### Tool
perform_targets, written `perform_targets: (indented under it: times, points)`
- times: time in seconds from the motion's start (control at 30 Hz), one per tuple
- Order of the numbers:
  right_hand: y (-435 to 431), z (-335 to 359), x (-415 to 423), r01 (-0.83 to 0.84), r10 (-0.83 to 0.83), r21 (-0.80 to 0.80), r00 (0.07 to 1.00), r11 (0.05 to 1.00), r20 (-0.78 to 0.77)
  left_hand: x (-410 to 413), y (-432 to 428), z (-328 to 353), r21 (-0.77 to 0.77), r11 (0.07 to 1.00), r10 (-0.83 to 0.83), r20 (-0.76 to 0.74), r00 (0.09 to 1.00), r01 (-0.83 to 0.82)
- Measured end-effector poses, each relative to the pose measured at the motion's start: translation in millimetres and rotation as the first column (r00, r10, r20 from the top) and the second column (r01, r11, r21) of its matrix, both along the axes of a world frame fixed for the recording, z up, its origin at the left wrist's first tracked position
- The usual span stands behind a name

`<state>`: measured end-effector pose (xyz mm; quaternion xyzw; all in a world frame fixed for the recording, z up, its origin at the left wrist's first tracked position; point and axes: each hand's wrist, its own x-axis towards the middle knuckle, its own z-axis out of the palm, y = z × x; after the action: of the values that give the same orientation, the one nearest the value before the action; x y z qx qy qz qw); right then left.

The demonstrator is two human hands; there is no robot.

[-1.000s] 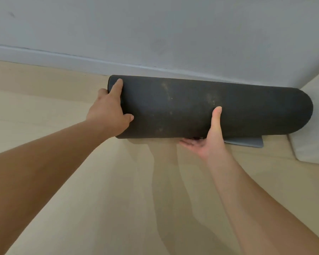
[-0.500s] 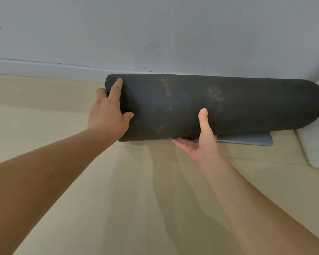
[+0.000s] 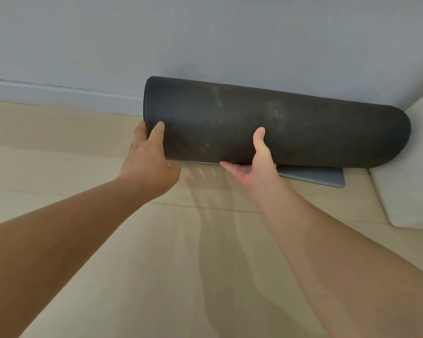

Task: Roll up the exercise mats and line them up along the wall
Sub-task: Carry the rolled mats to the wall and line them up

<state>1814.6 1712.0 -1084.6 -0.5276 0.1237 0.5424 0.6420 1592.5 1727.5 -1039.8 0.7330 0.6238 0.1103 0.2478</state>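
A rolled black exercise mat [image 3: 291, 132], dusty on its front, lies lengthwise against the grey wall [image 3: 205, 32]. Its right end is at the corner. My left hand [image 3: 147, 162] grips the roll's left end, thumb on the front face and fingers behind the end. My right hand [image 3: 257, 167] holds the roll near its middle, palm up underneath with the thumb pressed up the front. A grey loose flap [image 3: 322, 178] of the mat sticks out flat on the floor under the roll's right half.
A white baseboard [image 3: 59, 96] runs along the wall to the left of the roll. A white padded object [image 3: 413, 186] sits on the floor at the right, touching the roll's right end. Beige floor [image 3: 156, 264] stretches toward me.
My left hand has slid lower on the roll's left end. The roll sits further right in view and closer to the wall. My right hand stays underneath.
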Motion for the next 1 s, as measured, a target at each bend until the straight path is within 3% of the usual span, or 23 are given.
perform_targets:
  times: [0.1, 0.23, 0.33, 0.47, 0.6, 0.7, 0.83, 0.9, 1.0]
  points:
    - [10.1, 8.4, -2.6, 0.026, -0.023, -0.091, 0.999, 0.995, 0.031, -1.2, -8.8, 4.1, -0.020, 1.000, -0.020, -0.033, 0.999, 0.019]
    - [5.5, 3.8, -2.4, -0.052, 0.062, -0.130, 0.995, 0.990, 0.075, -11.3, -22.6, 10.5, -0.057, 0.998, -0.043, -0.045, 0.998, 0.041]
    - [-1.5, 4.8, -0.7, -0.128, 0.158, -0.213, 0.979, 0.969, 0.127, -18.6, -36.6, 9.2, -0.091, 0.995, -0.048, -0.058, 0.997, 0.042]
    - [-20.7, 16.0, -11.0, -0.291, 0.319, -0.193, 0.939, 0.937, 0.130, -32.8, -62.5, 7.9, -0.155, 0.985, -0.084, -0.044, 0.996, 0.076]
    - [-41.1, 28.7, -50.8, -0.462, 0.519, -0.275, 0.831, 0.844, 0.198, -76.1, -97.3, 10.0, -0.248, 0.959, -0.153, -0.062, 0.986, 0.134]
    - [-59.8, 44.0, -110.7, -0.600, 0.712, -0.388, 0.631, 0.700, 0.308, -130.7, -120.8, 16.5, -0.303, 0.944, -0.165, -0.079, 0.983, 0.134]
    - [-92.3, 75.7, -230.5, -0.811, 0.900, -0.451, 0.199, 0.373, 0.387, -224.6, -160.0, 36.5, -0.349, 0.937, -0.026, -0.059, 0.998, 0.004]
    - [-107.8, 87.1, -297.1, -0.862, 0.910, -0.474, -0.040, 0.177, 0.413, -278.8, -185.1, 48.9, -0.355, 0.931, 0.076, -0.026, 0.997, -0.080]
    - [-135.0, 103.2, -398.3, -0.864, 0.838, -0.501, -0.312, -0.054, 0.447, -366.9, -234.4, 63.8, -0.359, 0.911, 0.219, 0.007, 0.976, -0.202]
